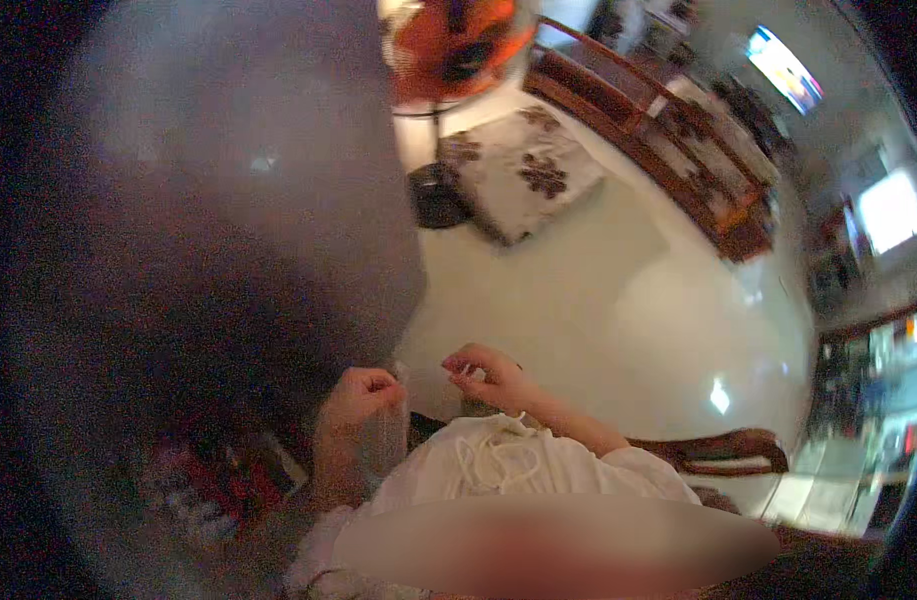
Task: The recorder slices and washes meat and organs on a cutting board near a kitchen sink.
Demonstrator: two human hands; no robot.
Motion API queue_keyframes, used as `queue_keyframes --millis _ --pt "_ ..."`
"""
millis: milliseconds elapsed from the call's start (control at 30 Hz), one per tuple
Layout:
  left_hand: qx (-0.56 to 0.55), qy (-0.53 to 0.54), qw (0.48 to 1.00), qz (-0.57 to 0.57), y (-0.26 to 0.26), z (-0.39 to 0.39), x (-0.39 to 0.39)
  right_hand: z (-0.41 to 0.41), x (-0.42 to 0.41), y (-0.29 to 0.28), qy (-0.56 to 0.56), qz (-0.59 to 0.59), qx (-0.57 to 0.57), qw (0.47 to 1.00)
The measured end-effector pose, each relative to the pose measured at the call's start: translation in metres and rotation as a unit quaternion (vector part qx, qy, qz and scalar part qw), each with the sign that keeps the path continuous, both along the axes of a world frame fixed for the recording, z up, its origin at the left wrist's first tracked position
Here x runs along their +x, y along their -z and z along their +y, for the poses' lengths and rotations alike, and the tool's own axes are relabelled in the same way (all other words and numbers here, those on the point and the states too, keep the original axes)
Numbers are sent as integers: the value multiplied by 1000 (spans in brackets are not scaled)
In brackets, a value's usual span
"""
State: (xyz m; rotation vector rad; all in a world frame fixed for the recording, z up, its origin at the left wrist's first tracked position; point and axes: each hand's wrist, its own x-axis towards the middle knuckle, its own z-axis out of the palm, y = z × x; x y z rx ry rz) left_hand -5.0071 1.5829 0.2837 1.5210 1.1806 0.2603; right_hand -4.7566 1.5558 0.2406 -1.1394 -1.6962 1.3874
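My left hand (362, 394) is in front of my white top (496, 461), its fingers closed on a clear, thin plastic bag or sheet (387, 442). The film hangs down beside the wrist and shows only faintly. A short gap to the right, my right hand (488, 375) is raised with thumb and fingers loosely curled and apart. I make out nothing firmly held in it. Both hands are a little blurred.
Ahead stands an orange fan-like object (454, 49) above a dark base (437, 196). Beside it is a white flower-patterned piece (541, 169). A wooden bench (653, 150) runs along the right, a wooden chair (728, 454) is nearer. Dark haze hides the left.
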Motion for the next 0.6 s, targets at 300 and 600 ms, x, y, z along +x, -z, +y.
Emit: queue_keyframes --millis 300,600 --pt "-64 51 986 -147 31 93 417 -26 304 17 292 -119 51 948" --pt "65 283 942 -169 65 69 830 -60 582 2 563 -472 75 674"
